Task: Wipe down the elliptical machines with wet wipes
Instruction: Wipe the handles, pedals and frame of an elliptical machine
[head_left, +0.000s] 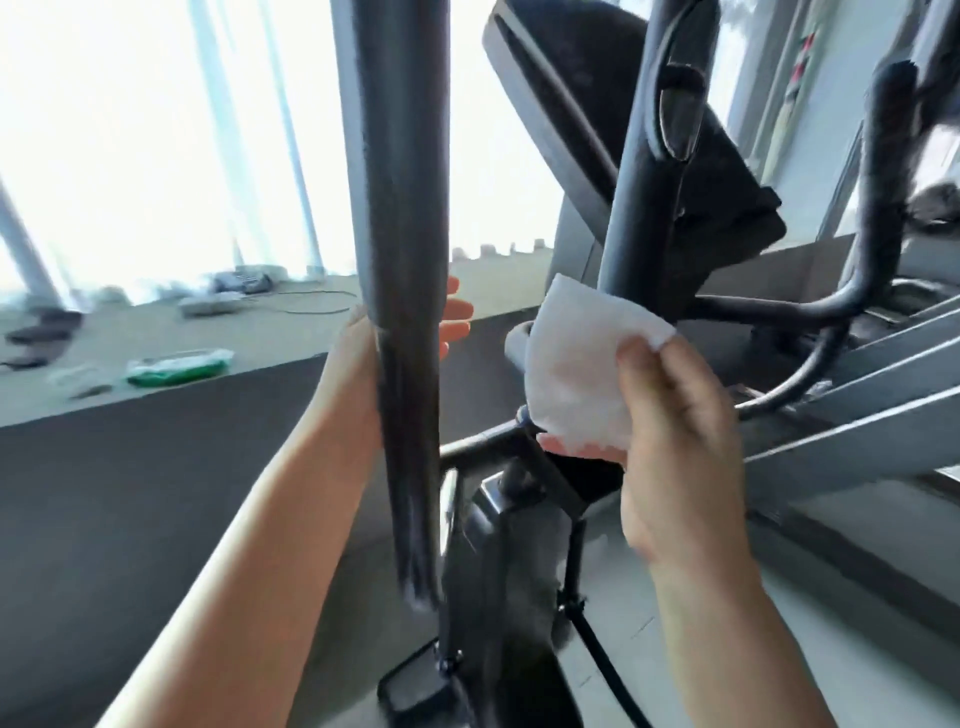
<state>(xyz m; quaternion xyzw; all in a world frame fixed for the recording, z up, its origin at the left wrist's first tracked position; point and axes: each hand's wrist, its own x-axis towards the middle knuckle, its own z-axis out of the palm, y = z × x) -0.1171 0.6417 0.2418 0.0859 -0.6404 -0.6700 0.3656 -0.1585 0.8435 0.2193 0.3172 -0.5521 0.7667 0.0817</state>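
Wet wipe (576, 364) in right hand (680, 447)

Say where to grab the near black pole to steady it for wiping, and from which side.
Probably mid-shaft on the pole, where the left hand already sits. It is a smooth, near-upright round tube, so fingers can wrap it from the left, behind the shaft, fingertips emerging on the right. That leaves the near face open to the wipe held in the right hand.

Crumpled white wet wipe (582, 364) pinched in right hand (675, 441), just beside dark grey elliptical handlebar post (644, 171).
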